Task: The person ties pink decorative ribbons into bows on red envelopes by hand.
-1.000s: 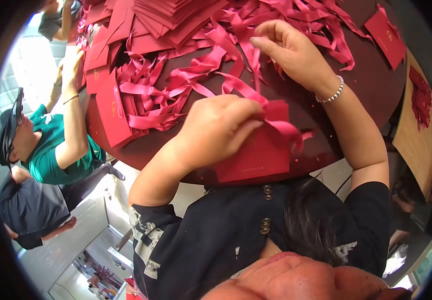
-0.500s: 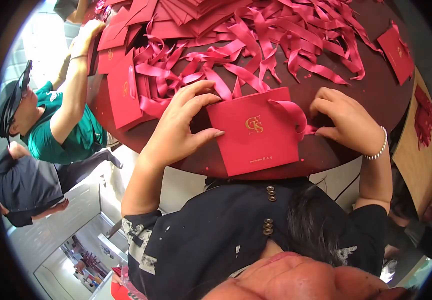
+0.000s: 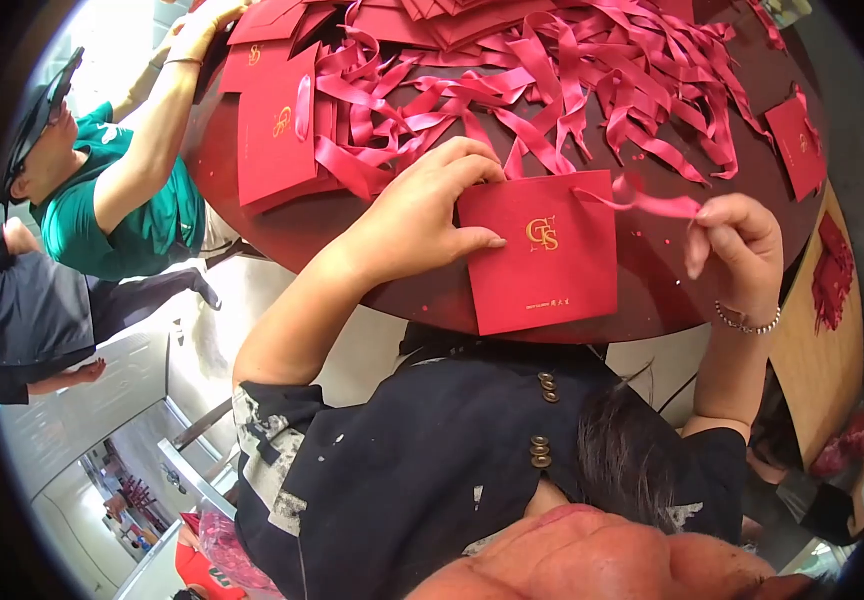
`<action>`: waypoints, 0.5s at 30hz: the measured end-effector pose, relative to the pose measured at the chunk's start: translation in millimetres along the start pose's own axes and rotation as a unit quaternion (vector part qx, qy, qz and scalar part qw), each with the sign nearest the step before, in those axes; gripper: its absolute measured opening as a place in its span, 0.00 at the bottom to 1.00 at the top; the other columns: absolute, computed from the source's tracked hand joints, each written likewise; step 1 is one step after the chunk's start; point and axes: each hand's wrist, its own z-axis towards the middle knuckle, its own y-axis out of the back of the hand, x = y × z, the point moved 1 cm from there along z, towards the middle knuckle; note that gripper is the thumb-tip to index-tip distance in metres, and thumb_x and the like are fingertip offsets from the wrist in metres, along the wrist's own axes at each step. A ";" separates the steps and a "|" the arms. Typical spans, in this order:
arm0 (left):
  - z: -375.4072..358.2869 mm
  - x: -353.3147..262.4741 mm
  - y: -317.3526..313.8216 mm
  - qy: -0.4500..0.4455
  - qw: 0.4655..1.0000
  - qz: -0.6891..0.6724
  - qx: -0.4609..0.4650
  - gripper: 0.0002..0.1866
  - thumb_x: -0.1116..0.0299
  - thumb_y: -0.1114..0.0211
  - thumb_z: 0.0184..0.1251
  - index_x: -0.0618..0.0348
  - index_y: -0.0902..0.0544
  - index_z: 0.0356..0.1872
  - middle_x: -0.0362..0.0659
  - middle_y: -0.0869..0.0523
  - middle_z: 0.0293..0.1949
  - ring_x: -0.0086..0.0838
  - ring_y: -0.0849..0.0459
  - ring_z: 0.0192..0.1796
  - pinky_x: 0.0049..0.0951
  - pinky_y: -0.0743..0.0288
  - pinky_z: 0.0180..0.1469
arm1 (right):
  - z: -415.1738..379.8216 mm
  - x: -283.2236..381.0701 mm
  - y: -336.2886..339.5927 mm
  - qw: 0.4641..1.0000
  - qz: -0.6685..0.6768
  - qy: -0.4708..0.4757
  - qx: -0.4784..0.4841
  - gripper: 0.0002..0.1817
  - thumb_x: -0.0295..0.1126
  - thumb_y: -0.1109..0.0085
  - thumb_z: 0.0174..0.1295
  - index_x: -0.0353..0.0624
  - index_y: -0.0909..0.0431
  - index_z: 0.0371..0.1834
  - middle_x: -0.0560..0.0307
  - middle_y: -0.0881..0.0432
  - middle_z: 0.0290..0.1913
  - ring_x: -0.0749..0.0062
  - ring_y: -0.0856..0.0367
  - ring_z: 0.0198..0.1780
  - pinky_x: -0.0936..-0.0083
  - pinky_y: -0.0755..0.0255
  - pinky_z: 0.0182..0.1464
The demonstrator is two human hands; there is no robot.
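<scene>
A red paper gift bag [image 3: 577,280] with a gold monogram lies at the near edge of the round dark table [image 3: 652,300]. My left hand [image 3: 427,215] grips its upper left corner, thumb on the front face and fingers behind. From the bag's front, near its top right, a pink ribbon [image 3: 662,205] runs out to the right. Its end is pinched between the fingertips of my right hand [image 3: 742,240], which is raised beside the bag. More loose pink ribbons [image 3: 632,110] lie tangled just beyond the bag.
Stacked red bags [image 3: 277,140] stand at the left, with more red bags [image 3: 472,25] at the far side. One single bag [image 3: 797,145] lies at the right edge. A person in a green shirt [image 3: 157,220] reaches over the table from the left. A wooden board [image 3: 817,350] is at right.
My right hand has moved right and slightly down, drawing the ribbon out from a loose curl into a longer stretch. My left hand still holds the bag, which appears shifted right in view.
</scene>
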 end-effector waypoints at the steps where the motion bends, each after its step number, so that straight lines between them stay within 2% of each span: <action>1: 1.2 0.6 0.6 0.010 0.999 -0.031 0.014 0.26 0.73 0.18 0.50 0.61 0.20 0.51 0.45 0.21 0.58 0.34 0.20 0.57 0.32 0.25 0.60 | 6.6 -5.0 -4.5 0.997 0.078 0.006 -0.002 0.16 0.21 0.47 0.72 0.32 0.22 0.61 0.50 0.15 0.38 0.74 0.17 0.33 0.82 0.25 0.35; 2: 1.9 1.1 0.7 0.021 0.997 -0.063 0.028 0.26 0.74 0.18 0.49 0.62 0.21 0.49 0.45 0.21 0.58 0.34 0.20 0.57 0.32 0.25 0.60 | 15.1 -5.2 -16.0 0.997 0.078 0.003 0.002 0.16 0.21 0.47 0.72 0.32 0.22 0.61 0.50 0.15 0.38 0.74 0.17 0.33 0.82 0.25 0.35; 4: 3.3 2.1 1.0 0.026 0.997 -0.071 0.028 0.24 0.75 0.19 0.50 0.62 0.21 0.48 0.45 0.21 0.58 0.33 0.20 0.56 0.31 0.25 0.61 | 34.5 -2.4 -42.3 0.999 0.032 -0.021 -0.037 0.18 0.18 0.47 0.71 0.32 0.22 0.63 0.45 0.13 0.51 0.73 0.14 0.42 0.82 0.22 0.40; 5: 3.9 3.5 0.1 0.028 0.996 -0.078 0.031 0.23 0.76 0.19 0.50 0.62 0.22 0.46 0.45 0.20 0.58 0.31 0.19 0.56 0.30 0.25 0.61 | 43.3 -3.8 -48.5 0.999 0.033 -0.023 -0.034 0.18 0.18 0.47 0.71 0.32 0.22 0.63 0.45 0.13 0.51 0.73 0.14 0.42 0.82 0.22 0.40; 7: 5.3 7.3 -2.5 0.034 0.992 -0.121 0.028 0.22 0.76 0.20 0.51 0.62 0.22 0.45 0.45 0.19 0.54 0.32 0.19 0.53 0.31 0.23 0.58 | 62.3 -9.0 -56.2 0.979 -0.190 0.011 0.072 0.19 0.16 0.45 0.70 0.33 0.21 0.64 0.47 0.12 0.53 0.74 0.12 0.41 0.82 0.21 0.41; 8: 6.2 8.9 -4.0 0.036 0.986 -0.162 0.028 0.21 0.75 0.20 0.51 0.63 0.22 0.44 0.45 0.17 0.50 0.34 0.18 0.51 0.32 0.22 0.56 | 70.2 -15.3 -55.2 0.979 -0.188 0.008 0.075 0.19 0.16 0.45 0.70 0.33 0.21 0.64 0.47 0.12 0.53 0.74 0.12 0.41 0.82 0.21 0.41; 9: 8.0 9.7 -3.9 0.039 0.985 -0.164 0.027 0.21 0.75 0.20 0.51 0.63 0.22 0.44 0.45 0.17 0.50 0.34 0.18 0.51 0.32 0.22 0.56 | 77.8 -23.0 -53.6 0.962 -0.255 0.037 0.090 0.18 0.15 0.44 0.70 0.34 0.19 0.61 0.49 0.10 0.50 0.77 0.13 0.37 0.83 0.21 0.38; 10: 10.8 9.2 -3.1 0.061 0.979 -0.192 0.042 0.19 0.78 0.22 0.54 0.62 0.22 0.44 0.44 0.19 0.54 0.27 0.20 0.54 0.29 0.23 0.58 | 83.0 -27.7 -54.0 0.939 -0.320 0.065 0.105 0.16 0.15 0.43 0.69 0.35 0.17 0.58 0.52 0.09 0.46 0.79 0.13 0.34 0.85 0.22 0.36; 11: 13.6 8.2 -2.5 0.083 0.970 -0.220 0.056 0.17 0.81 0.24 0.57 0.62 0.22 0.44 0.42 0.20 0.58 0.20 0.22 0.57 0.26 0.25 0.61 | 87.6 -29.2 -58.7 0.925 -0.368 0.073 0.057 0.10 0.19 0.39 0.69 0.35 0.14 0.51 0.56 0.10 0.36 0.82 0.17 0.26 0.87 0.25 0.31; 12: 17.0 7.0 -2.1 0.084 0.970 -0.223 0.055 0.17 0.81 0.24 0.57 0.62 0.22 0.44 0.42 0.20 0.58 0.20 0.22 0.57 0.26 0.25 0.61 | 89.4 -27.2 -57.5 0.925 -0.368 0.071 0.059 0.10 0.19 0.39 0.69 0.35 0.14 0.51 0.56 0.10 0.36 0.82 0.17 0.26 0.87 0.25 0.31; 14: 24.5 5.1 -1.1 0.099 0.965 -0.238 0.043 0.16 0.82 0.25 0.59 0.62 0.22 0.43 0.42 0.20 0.58 0.20 0.22 0.57 0.25 0.24 0.61 | 92.7 -21.4 -55.1 0.900 -0.414 0.026 0.131 0.07 0.21 0.37 0.68 0.35 0.14 0.47 0.58 0.13 0.31 0.84 0.20 0.24 0.87 0.27 0.29; 15: 28.4 3.5 0.2 0.104 0.965 -0.237 0.048 0.14 0.81 0.26 0.61 0.63 0.21 0.44 0.42 0.19 0.58 0.21 0.21 0.57 0.26 0.24 0.61 | 91.8 -20.2 -53.6 0.913 -0.389 0.004 0.127 0.05 0.22 0.36 0.68 0.33 0.15 0.44 0.61 0.15 0.29 0.86 0.21 0.24 0.86 0.27 0.29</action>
